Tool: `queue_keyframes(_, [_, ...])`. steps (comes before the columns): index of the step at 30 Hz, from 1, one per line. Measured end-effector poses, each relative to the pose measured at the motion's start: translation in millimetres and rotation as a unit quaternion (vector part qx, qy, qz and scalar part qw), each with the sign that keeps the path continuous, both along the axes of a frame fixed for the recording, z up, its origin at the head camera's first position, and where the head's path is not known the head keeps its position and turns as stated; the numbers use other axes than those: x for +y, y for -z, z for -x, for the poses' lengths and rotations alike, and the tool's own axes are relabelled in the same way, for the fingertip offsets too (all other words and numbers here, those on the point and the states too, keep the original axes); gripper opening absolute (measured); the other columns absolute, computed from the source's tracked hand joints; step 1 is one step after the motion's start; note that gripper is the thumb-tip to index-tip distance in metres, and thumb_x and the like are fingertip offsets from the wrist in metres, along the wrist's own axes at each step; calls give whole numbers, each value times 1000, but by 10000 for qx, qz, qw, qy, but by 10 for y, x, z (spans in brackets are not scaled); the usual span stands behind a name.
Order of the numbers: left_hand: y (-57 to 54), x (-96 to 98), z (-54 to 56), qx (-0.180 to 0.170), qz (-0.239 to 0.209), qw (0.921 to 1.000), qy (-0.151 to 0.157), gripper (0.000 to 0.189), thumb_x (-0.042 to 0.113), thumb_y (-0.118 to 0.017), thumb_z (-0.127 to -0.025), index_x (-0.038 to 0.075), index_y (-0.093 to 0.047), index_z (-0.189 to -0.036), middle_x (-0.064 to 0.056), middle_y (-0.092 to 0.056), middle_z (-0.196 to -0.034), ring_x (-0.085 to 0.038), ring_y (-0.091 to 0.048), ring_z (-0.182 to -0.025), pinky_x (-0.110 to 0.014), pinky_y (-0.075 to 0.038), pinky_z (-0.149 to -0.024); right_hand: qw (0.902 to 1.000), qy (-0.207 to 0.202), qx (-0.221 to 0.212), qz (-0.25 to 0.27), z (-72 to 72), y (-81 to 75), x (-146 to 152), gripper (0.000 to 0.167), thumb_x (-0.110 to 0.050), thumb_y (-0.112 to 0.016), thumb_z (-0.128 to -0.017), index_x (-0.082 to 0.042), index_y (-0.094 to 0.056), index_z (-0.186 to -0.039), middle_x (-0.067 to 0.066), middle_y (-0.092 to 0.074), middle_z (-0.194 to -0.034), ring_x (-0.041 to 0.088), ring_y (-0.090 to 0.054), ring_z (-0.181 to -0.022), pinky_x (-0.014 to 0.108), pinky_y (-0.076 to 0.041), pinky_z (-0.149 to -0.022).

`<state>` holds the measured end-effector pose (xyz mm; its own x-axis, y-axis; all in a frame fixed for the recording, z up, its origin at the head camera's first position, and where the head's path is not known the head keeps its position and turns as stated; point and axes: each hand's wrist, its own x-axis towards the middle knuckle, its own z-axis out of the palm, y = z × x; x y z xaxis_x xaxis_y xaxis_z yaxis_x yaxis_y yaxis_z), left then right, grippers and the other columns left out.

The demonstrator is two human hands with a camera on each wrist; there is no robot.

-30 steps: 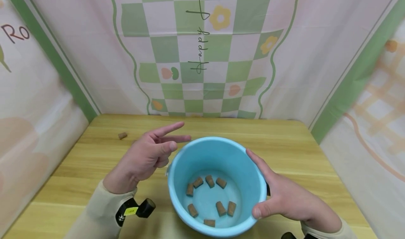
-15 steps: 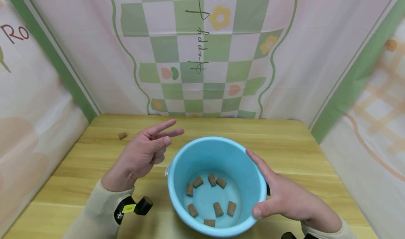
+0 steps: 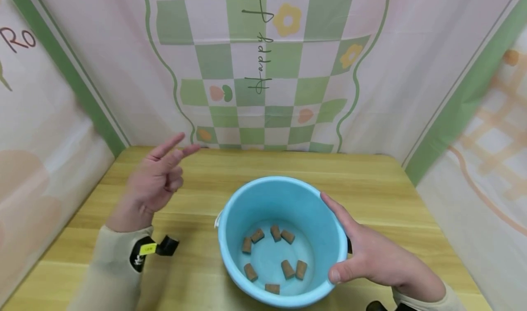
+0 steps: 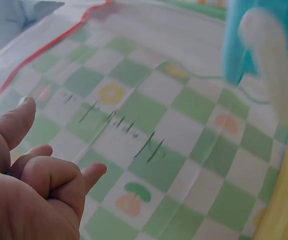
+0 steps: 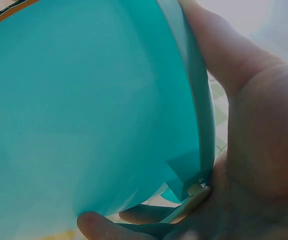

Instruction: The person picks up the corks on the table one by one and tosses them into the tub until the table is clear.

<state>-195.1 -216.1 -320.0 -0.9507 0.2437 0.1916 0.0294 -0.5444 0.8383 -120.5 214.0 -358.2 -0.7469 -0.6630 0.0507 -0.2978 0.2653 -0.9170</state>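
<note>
A light blue bucket stands on the table at front centre, its mouth facing up. Several brown cork stoppers lie scattered on its floor. My right hand grips the bucket's right side, thumb over the rim; in the right wrist view its fingers curl beneath the rim along the blue wall. My left hand hovers over the table's left part, two fingers pointing forward and the others bent, with nothing held. It covers the spot where a lone cork lay earlier.
The wooden table ends at a back wall hung with a green-and-white checked cloth. Printed cloth walls close off both sides. The bucket's white handle shows at upper right in the left wrist view.
My left hand has moved away from the bucket, left and toward the back, over the lone cork. A couple of corks shifted slightly inside the bucket. The right hand keeps its grip.
</note>
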Motion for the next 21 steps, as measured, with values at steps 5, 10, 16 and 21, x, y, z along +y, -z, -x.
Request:
queue_keyframes(5, [-10,-274,84,-224,-589,9975,-322,32,6,-49,-105,18,-71,-124,-15,-67,-122,-8,-17,-48,-19,-19,-45,9999,95,-23,-62,7,9,10,124,-23,-87,-76,-31,4,-161,25,-43,-142,35,-62,-107,35,-54,-84])
queue_keyframes(10, [63,-490,153,-665,-955,9912,-634,37,6,-54,-103,17,-58,-138,-18,-67,-120,-6,-23,-46,-18,-23,-44,9999,104,33,-107,13,6,12,125,-23,-87,-76,-31,4,-161,25,-42,-142,35,-61,-108,35,-53,-85])
queue_keyframes(16, [192,-657,234,-1113,-1394,9789,-999,69,10,-58,-101,25,-24,-159,-17,-66,-121,-7,-31,-47,-20,-24,-44,10000,59,-27,-61,18,13,14,123,-23,-86,-77,-32,4,-161,26,-42,-142,36,-61,-107,35,-53,-85])
queue_keyframes(21, [293,-771,308,-1307,-1551,9716,-1223,73,11,-61,-99,28,-24,-159,-14,-53,-141,-8,-31,-47,-21,-23,-44,9998,96,-148,-21,17,3,8,124,-21,-86,-76,-32,4,-160,26,-42,-142,37,-61,-108,35,-54,-85])
